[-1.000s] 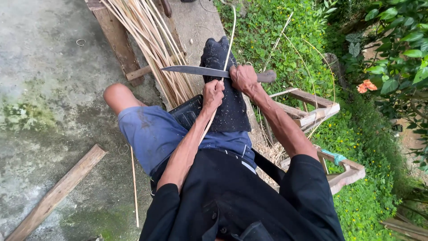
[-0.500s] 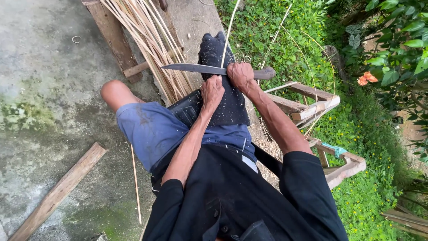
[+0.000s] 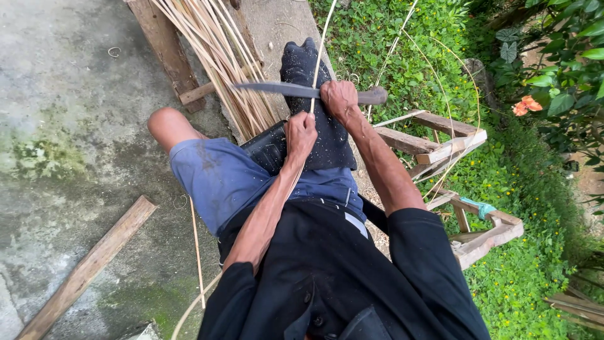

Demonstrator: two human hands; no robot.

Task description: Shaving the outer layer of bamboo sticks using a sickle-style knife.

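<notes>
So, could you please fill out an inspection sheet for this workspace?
Surface: mossy concrete floor.
Job's things: long knife held across a thin cane strip; dark cloth over the knee.
Clutter: bundle of cane strips, loose plank, wooden frame.
Hands: right hand grips the knife handle; left hand pinches the strip.
Cables: nothing seen.
Surroundings: green plants, orange flower.

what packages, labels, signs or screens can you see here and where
None in view: no package, label, sign or screen shows.
The right hand holds a long knife and the left hand grips a thin cane strip over a dark cloth on the lap.
</notes>
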